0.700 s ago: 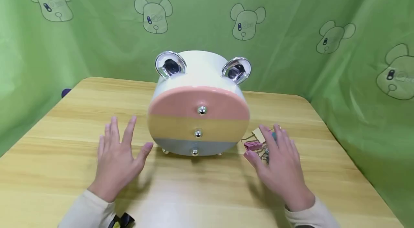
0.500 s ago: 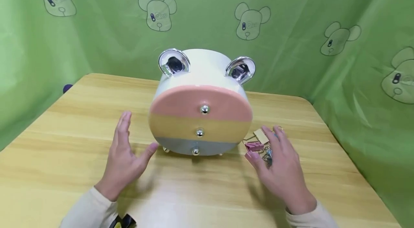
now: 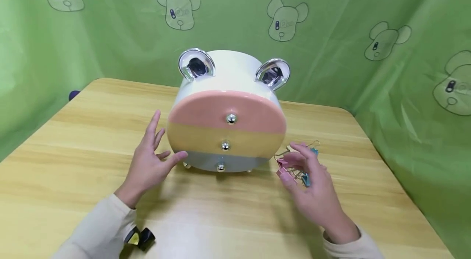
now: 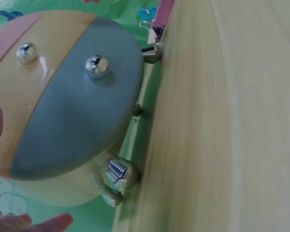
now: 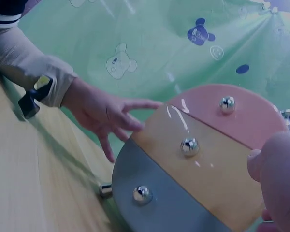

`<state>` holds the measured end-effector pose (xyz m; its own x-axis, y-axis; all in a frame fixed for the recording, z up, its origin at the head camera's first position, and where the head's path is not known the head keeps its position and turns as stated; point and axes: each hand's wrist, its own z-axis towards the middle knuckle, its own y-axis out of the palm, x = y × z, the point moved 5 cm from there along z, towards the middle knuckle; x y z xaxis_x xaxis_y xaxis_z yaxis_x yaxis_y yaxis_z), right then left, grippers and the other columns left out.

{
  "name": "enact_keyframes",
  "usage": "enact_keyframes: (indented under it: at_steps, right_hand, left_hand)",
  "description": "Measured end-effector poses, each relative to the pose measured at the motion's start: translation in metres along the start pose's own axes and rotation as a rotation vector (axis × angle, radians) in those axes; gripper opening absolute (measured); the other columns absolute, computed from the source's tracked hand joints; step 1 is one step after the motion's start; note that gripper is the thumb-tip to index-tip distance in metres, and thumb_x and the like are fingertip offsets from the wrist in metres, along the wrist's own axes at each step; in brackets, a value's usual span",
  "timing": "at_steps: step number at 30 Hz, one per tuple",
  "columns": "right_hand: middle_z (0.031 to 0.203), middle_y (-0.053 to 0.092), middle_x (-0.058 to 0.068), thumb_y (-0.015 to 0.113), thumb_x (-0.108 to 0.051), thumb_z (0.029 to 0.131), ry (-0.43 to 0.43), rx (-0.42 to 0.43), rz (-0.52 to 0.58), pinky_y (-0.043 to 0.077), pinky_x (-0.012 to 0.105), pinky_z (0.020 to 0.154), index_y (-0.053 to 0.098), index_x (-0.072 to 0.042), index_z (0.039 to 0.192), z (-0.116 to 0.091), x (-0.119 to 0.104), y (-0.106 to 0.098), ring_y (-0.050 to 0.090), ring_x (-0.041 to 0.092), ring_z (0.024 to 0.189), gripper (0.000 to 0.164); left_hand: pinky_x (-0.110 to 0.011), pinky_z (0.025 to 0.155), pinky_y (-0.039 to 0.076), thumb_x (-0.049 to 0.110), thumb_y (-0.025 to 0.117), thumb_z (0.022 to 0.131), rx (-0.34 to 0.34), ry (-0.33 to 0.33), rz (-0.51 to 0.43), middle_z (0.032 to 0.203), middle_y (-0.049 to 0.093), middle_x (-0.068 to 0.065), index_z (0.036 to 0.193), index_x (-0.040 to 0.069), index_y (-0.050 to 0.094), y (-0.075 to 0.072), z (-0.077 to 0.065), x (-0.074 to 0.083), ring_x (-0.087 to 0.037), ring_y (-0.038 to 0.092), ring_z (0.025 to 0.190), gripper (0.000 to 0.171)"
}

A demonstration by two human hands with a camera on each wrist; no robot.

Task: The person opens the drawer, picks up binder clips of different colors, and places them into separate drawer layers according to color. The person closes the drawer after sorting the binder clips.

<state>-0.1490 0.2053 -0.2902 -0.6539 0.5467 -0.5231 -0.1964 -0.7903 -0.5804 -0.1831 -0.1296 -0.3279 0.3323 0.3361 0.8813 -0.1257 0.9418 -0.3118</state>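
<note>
A round white drawer box [image 3: 235,67] stands on the table, its front banded pink, yellow and grey-blue with silver ball knobs. Beside its left edge, my left hand [image 3: 149,165] has its fingers spread and holds nothing; in the right wrist view this hand reaches toward the box front. My right hand [image 3: 312,185] is at the binder clips to the right of the box. Its fingers curl over a pink binder clip [image 3: 282,164], which shows between thumb and fingers. Blue binder clips [image 3: 306,179] lie just behind, partly covered by the hand.
The wooden table [image 3: 220,218] carries the box near its middle. Chrome ears [image 3: 196,65] stick up from the box top. A green printed curtain [image 3: 235,5] hangs behind and at both sides. A black strap piece [image 3: 147,237] sits at the left sleeve.
My left hand has turned edge-on and moved right and closer to the box. The right fingers have curled inward over the clips, and the pink clip looks tilted. The head view has shifted slightly.
</note>
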Motion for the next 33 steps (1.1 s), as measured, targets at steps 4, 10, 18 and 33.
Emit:
enact_keyframes:
  at_steps: [4, 10, 18, 33]
  right_hand:
    - [0.11, 0.063, 0.006, 0.064, 0.012, 0.08, -0.035, -0.058, 0.169, 0.047, 0.018, 0.085, 0.041, -0.003, 0.14, 0.004, -0.009, 0.005, 0.06, 0.012, 0.097, 0.066]
    - [0.113, 0.061, 0.015, 0.063, 0.013, 0.082, -0.004, -0.148, 0.277, 0.048, 0.021, 0.089, 0.037, 0.0, 0.142, 0.009, -0.021, 0.012, 0.061, 0.018, 0.103, 0.067]
    - [0.117, 0.059, 0.02, 0.063, 0.009, 0.084, -0.085, -0.243, 0.379, 0.05, 0.028, 0.088, 0.032, -0.001, 0.144, 0.028, -0.041, 0.022, 0.061, 0.023, 0.104, 0.068]
    - [0.118, 0.056, 0.02, 0.058, 0.008, 0.088, -0.09, -0.334, 0.489, 0.051, 0.037, 0.088, 0.03, -0.008, 0.146, 0.065, -0.059, 0.043, 0.061, 0.035, 0.101, 0.066]
  left_hand:
    - [-0.038, 0.084, 0.053, 0.012, 0.077, 0.083, 0.003, 0.026, 0.018, 0.161, 0.008, -0.002, 0.157, 0.027, 0.008, 0.003, 0.003, -0.003, -0.036, 0.029, 0.139, 0.102]
    - [-0.042, 0.077, 0.054, 0.005, 0.069, 0.089, 0.006, 0.109, 0.021, 0.153, 0.028, -0.02, 0.156, 0.019, 0.014, 0.008, 0.004, -0.001, -0.043, 0.042, 0.129, 0.088]
    - [-0.043, 0.078, 0.054, 0.004, 0.066, 0.091, -0.003, 0.133, -0.017, 0.15, 0.032, -0.024, 0.156, 0.018, 0.015, 0.009, 0.004, 0.002, -0.045, 0.043, 0.127, 0.084]
    - [-0.041, 0.076, 0.055, 0.002, 0.071, 0.086, 0.0, 0.109, -0.034, 0.148, 0.037, -0.022, 0.157, 0.024, 0.012, 0.013, 0.009, 0.004, -0.042, 0.047, 0.125, 0.095]
